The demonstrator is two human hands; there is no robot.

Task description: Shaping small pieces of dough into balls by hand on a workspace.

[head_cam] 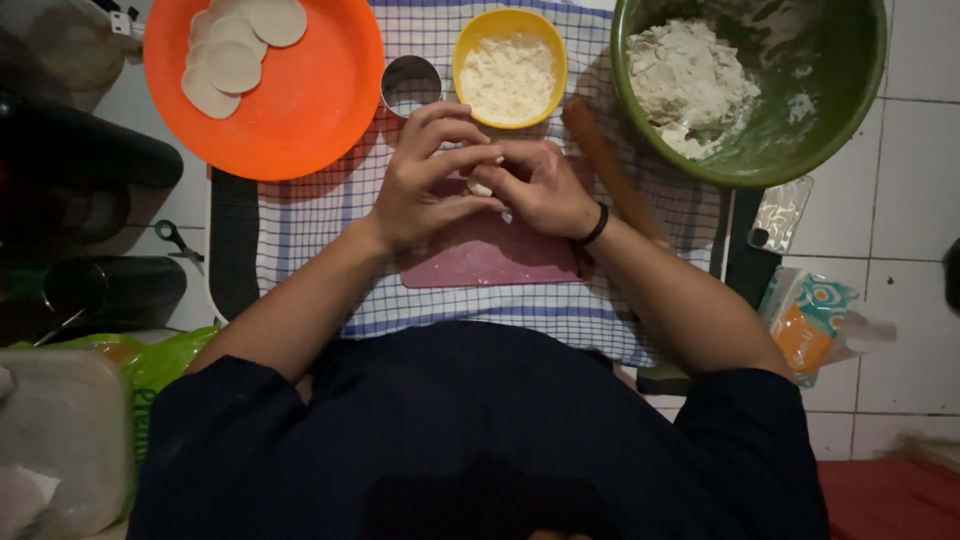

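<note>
Both hands, left hand [425,175] and right hand [545,185], pinch a small dough piece [482,186] above the pink board [480,258], 6 o'clock of the yellow bowl [510,68]; squeezing too hard could tear it.

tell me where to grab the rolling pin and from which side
Probably best to take the rolling pin at its upper end near the yellow bowl, coming from above. It lies diagonally on the cloth, and its lower end runs under the right hand's wrist.
</note>
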